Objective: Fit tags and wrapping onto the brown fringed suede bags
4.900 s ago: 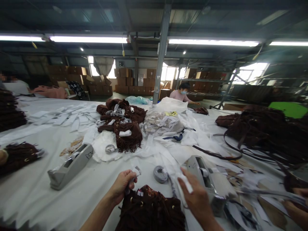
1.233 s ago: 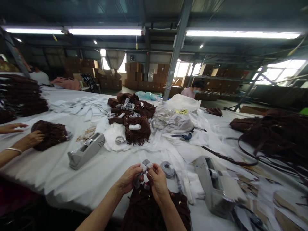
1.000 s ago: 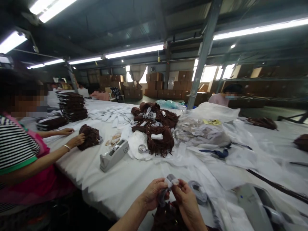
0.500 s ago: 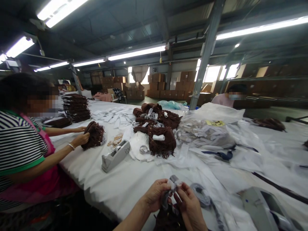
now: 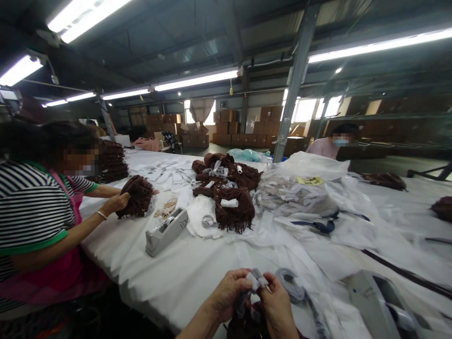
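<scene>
Low in the middle of the head view, my left hand pinches one side of a short grey-and-white strip. Closed on the strip's other side is my right hand, its fingertips close to those of the left. Beneath both hands hangs a dark brown fringed bag, partly hidden by them and cut off by the frame's lower edge. Whether the strip is joined to the bag I cannot tell. A coiled grey strap lies just right of my right hand.
A tape dispenser stands left of centre, another dispenser at lower right. Brown fringed bags are heaped ahead, beside a clear plastic bag. At left, a co-worker handles a brown bag.
The view has shifted slightly, so most things sit a little further left. My hands stay together on the strip, which now looks flatter. The co-worker at left leans further forward.
</scene>
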Demonstrator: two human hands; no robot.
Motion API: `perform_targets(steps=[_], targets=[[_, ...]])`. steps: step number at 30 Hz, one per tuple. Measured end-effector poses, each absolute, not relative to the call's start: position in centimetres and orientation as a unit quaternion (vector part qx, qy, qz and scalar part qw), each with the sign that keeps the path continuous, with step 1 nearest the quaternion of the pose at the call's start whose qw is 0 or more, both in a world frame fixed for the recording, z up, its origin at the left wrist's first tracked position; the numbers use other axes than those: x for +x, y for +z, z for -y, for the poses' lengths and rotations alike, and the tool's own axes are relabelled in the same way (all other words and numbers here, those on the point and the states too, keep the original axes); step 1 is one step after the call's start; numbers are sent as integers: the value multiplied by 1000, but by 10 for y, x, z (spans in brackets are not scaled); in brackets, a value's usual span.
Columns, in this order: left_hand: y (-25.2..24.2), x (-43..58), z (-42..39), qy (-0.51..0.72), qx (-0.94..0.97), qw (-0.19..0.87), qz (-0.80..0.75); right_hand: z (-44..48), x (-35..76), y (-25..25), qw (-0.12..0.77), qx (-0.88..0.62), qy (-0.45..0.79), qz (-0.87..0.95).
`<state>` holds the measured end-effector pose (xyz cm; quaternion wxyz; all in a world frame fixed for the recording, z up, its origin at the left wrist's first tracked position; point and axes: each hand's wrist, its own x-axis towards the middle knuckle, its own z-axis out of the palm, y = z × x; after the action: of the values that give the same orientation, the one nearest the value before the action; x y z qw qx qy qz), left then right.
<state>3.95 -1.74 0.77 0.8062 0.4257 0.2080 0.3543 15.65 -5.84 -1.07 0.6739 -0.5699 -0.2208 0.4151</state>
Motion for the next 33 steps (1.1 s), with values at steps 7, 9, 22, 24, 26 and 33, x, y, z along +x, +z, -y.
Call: perform_targets(steps=[7, 9, 22, 24, 26, 33], targets=[[3, 34, 38, 355, 436, 792, -238, 78, 138, -10, 705, -556, 386, 211], [1, 30, 39, 338, 438, 796, -246, 79, 136, -13, 711, -571, 363, 193], [3, 30, 31, 265, 486, 796, -244, 116, 157, 0, 650, -662, 258, 270], [5, 31, 29, 266, 499, 787, -247, 128, 166, 15, 613, -662, 248, 354], [6, 32, 27, 270, 513, 773, -257, 138, 171, 30, 561, -637, 269, 455], [5, 33, 31, 305, 534, 750, -243, 136, 162, 57, 463, -601, 267, 595]])
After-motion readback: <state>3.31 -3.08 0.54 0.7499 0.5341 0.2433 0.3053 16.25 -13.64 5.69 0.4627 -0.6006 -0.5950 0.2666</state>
